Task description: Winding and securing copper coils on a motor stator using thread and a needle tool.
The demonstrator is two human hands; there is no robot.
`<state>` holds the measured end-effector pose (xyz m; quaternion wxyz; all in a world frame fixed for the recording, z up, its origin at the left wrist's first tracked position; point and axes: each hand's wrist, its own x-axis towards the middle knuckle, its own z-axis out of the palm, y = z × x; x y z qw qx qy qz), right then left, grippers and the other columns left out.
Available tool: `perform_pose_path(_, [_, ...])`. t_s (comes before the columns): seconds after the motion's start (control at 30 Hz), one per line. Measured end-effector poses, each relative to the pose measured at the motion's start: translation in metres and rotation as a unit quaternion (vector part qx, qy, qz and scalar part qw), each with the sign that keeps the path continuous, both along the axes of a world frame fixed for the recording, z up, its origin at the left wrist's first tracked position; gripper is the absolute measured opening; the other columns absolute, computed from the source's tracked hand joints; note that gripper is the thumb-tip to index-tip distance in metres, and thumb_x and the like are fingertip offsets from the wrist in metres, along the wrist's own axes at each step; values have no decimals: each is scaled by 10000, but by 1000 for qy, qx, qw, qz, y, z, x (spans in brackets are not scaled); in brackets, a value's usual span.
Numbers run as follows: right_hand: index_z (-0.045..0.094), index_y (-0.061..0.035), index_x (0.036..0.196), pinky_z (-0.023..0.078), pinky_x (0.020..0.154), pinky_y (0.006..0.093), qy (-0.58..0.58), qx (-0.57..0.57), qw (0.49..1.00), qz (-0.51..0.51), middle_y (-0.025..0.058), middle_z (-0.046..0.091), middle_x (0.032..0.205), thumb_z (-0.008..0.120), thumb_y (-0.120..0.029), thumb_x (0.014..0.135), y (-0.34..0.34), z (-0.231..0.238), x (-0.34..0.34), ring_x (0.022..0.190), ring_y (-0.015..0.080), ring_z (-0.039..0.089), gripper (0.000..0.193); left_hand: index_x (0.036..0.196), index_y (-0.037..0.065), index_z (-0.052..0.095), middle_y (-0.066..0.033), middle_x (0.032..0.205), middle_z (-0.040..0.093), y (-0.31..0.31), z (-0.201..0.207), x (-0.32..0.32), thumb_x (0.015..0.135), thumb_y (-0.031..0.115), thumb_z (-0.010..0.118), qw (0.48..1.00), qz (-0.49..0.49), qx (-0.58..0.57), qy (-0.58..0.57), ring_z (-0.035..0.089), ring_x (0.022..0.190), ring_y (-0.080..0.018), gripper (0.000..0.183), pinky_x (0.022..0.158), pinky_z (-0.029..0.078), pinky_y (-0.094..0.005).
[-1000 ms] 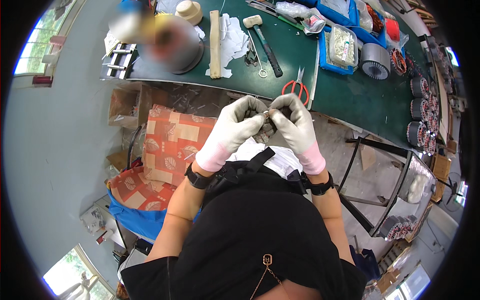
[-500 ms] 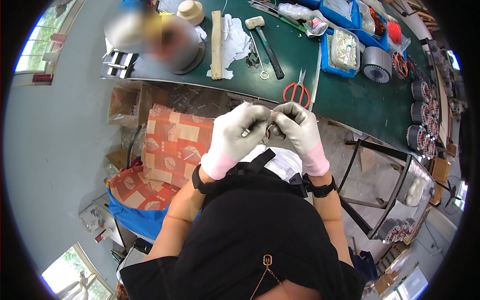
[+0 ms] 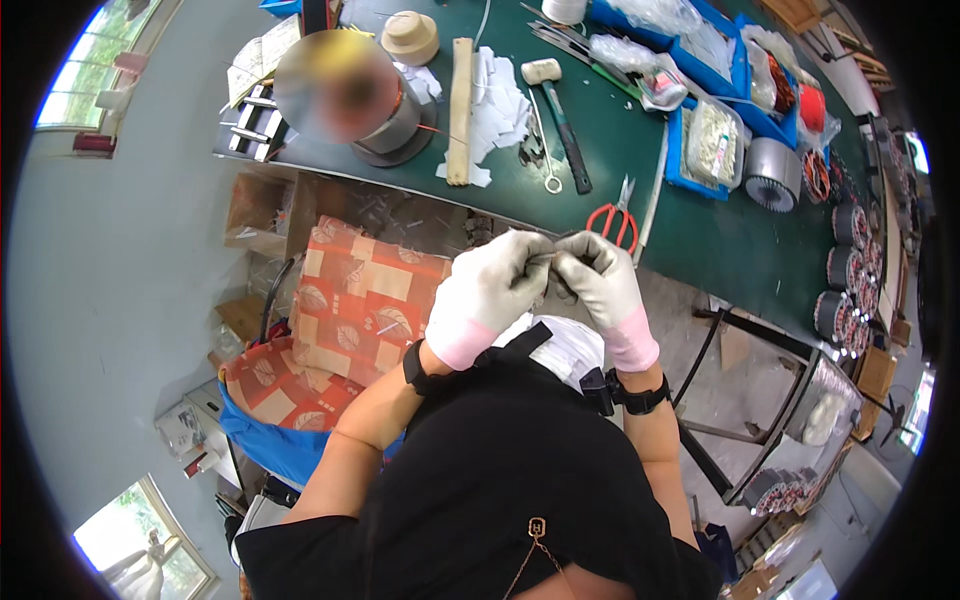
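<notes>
Both my hands wear white gloves with pink cuffs and meet in front of my body, just off the table's near edge. The thumb and fingers of my left hand (image 3: 492,290) are pinched together. My right hand (image 3: 604,290) is pinched too, its fingertips nearly touching the left ones. Something thin and small seems to sit between the fingertips, but its kind is hidden. Red-handled scissors (image 3: 613,224) lie on the green table (image 3: 690,240) just beyond my right hand. Farther back lie a mallet (image 3: 567,138) with a pale head and a rod with a ring end (image 3: 552,184).
A wooden strip (image 3: 460,112) lies beside white paper pieces (image 3: 500,105). At the left stands a partly blurred grey cylinder (image 3: 395,135). Blue bins (image 3: 697,184), a metal stator core (image 3: 773,172) and several wound stators (image 3: 846,268) are on the right. A patterned orange chair (image 3: 365,310) stands left, a black metal frame (image 3: 765,333) right.
The view has shifted, so the table and its things appear lower and farther right. My hands have drawn closer together at the fingertips, both still pinched.
</notes>
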<state>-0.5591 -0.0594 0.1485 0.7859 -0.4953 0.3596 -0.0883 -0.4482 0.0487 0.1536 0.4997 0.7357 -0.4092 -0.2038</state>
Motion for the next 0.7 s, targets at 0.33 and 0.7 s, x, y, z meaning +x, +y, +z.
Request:
perform_pose_path(0.33, [563,-50,1033,430,842,400,140,-466,852,193,183,553,1010,565,-286,812,-77,-109,156,943,343,543,323,843,37,581,-113,750,609,54,-34,97,763,17,599,986,99,135,-16,617,625,-218,84,588,488,-291])
perform_pose_path(0.7, [612,-44,891,495,673,435,146,-699,676,185,171,608,836,528,-111,770,-105,-233,377,786,326,603,161,850,36,595,-118,775,612,58,-77,146,764,52,611,964,157,205,61,629,669,-252,89,619,495,-311])
